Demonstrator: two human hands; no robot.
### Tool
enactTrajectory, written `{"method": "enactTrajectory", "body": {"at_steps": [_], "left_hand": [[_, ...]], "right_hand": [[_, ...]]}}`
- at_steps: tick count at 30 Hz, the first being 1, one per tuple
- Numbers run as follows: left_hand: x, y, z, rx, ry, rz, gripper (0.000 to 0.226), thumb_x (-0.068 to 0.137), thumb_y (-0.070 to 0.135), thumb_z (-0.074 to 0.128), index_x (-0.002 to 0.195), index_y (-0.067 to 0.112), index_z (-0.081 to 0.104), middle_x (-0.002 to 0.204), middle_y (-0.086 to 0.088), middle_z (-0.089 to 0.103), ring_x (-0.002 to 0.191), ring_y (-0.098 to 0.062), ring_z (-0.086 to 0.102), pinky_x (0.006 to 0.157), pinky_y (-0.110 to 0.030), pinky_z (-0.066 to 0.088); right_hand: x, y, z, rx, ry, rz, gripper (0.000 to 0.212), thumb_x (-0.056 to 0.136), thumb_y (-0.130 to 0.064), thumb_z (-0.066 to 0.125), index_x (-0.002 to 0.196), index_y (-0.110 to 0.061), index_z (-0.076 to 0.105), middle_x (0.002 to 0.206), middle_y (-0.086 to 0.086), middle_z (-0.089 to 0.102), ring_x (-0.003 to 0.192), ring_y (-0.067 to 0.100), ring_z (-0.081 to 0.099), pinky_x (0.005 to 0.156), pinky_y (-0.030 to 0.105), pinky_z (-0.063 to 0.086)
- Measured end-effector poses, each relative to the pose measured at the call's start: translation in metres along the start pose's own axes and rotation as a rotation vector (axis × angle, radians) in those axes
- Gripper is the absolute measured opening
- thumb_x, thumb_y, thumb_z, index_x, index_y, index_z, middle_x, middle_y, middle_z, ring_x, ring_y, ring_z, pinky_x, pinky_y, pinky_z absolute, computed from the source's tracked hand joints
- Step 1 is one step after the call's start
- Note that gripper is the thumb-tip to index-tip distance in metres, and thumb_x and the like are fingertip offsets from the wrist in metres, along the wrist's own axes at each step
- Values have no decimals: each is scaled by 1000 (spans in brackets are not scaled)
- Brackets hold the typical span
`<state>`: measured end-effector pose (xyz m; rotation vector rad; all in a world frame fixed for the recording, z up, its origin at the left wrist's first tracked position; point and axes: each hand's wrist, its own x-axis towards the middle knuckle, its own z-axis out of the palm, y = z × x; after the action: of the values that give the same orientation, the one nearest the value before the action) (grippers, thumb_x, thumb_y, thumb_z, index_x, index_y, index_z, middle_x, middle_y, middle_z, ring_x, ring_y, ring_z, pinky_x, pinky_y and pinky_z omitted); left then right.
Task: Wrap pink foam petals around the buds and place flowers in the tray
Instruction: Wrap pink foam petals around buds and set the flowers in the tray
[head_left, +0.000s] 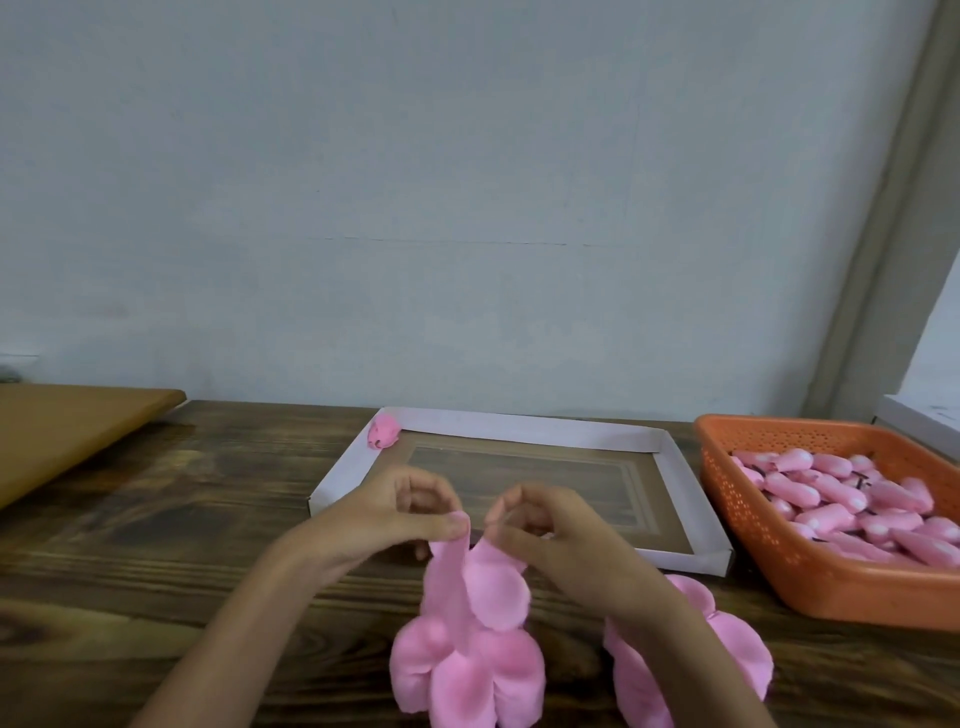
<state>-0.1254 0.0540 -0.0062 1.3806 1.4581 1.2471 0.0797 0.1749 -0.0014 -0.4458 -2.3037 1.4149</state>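
Peeling looks like the step in hand: just in front of the tray (524, 428), left hand (400, 512) and right hand (550, 535) each pinch the top edge of thin, round-lobed pink foam petals (483, 623). Next likely needs one of the smooth oblong buds (841, 499) from the orange mesh basket (753, 530) right of the tray. One rolled flower (383, 431) sits in the tray's far-left corner.

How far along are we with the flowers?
Done: one finished flower sits in the far-left corner of the tray. In hand: left hand and right hand pinch a petal sheet. Left: the orange basket holds many buds; a second petal sheet lies nearby.
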Motion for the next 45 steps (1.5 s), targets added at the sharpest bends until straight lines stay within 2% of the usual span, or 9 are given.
{"method": "enactTrajectory", "body": {"at_steps": [8, 13, 18, 23, 29, 34, 37, 41, 45], "left_hand": [[1, 2, 16, -260, 67, -50, 26, 80, 37, 85, 89, 20, 68, 78, -5, 62, 68, -15, 54, 60, -25, 41], [4, -4, 21, -343, 14, -114, 52, 73, 46, 94, 114, 18, 76, 124, -11, 74, 108, -23, 70, 86, -34, 54], [7, -3, 28, -364, 7, -154, 28, 64, 33, 97, 81, 21, 79, 83, -2, 69, 75, -12, 67, 62, -24, 54], [6, -2, 27, -523, 128, -167, 40, 55, 6, 94, 82, 12, 65, 80, -9, 68, 71, -20, 69, 58, -32, 59], [11, -4, 26, -475, 204, -145, 30, 77, -1, 85, 68, 16, 62, 76, -11, 52, 63, -20, 57, 45, -27, 47], [18, -12, 23, -533, 309, -173, 42, 78, -1, 76, 120, 5, 73, 91, -15, 76, 76, -22, 75, 60, -29, 62], [19, -15, 22, -562, 264, -194, 48, 78, 5, 75, 125, 1, 71, 88, -15, 78, 81, -22, 76, 66, -30, 63], [21, -19, 20, -714, 301, -297, 30, 82, 3, 78, 112, -1, 79, 121, -23, 74, 93, -28, 77, 80, -36, 66], [20, -17, 19, -850, 290, -356, 24, 80, 5, 82, 102, -2, 79, 118, -26, 74, 89, -28, 79, 65, -31, 65]], "right_hand": [[-3, -7, 2, 434, 84, 151, 42, 82, -2, 85, 119, -9, 66, 80, 2, 70, 79, 17, 72, 73, 34, 64], [-1, -5, 3, 453, 221, 56, 41, 80, 0, 87, 114, -13, 67, 86, 13, 73, 86, 29, 76, 77, 40, 64], [0, -7, 2, 401, 314, -42, 35, 81, 9, 82, 108, -8, 66, 83, 9, 76, 76, 16, 75, 65, 24, 58], [-9, -30, -17, 191, 325, -132, 32, 84, -5, 84, 107, -19, 69, 96, 1, 80, 84, 17, 78, 75, 30, 63], [-22, -55, -174, -342, 800, -106, 7, 90, -18, 80, 92, -24, 76, 82, -3, 79, 76, 18, 76, 71, 38, 62], [-3, 18, -258, -1066, 185, 652, 16, 81, -19, 80, 96, -26, 79, 96, 2, 77, 87, 22, 72, 84, 40, 62], [-6, 54, -252, -1132, -63, 693, 12, 86, -32, 76, 97, -37, 77, 84, -16, 69, 76, 8, 65, 72, 26, 56], [-9, 66, -249, -1298, -2, 628, 18, 92, -31, 71, 110, -33, 71, 105, -17, 66, 95, 13, 64, 82, 24, 48], [-15, 70, -255, -1232, 95, 670, 42, 86, -32, 81, 119, -21, 57, 113, 2, 67, 106, 23, 67, 89, 29, 54]]}}
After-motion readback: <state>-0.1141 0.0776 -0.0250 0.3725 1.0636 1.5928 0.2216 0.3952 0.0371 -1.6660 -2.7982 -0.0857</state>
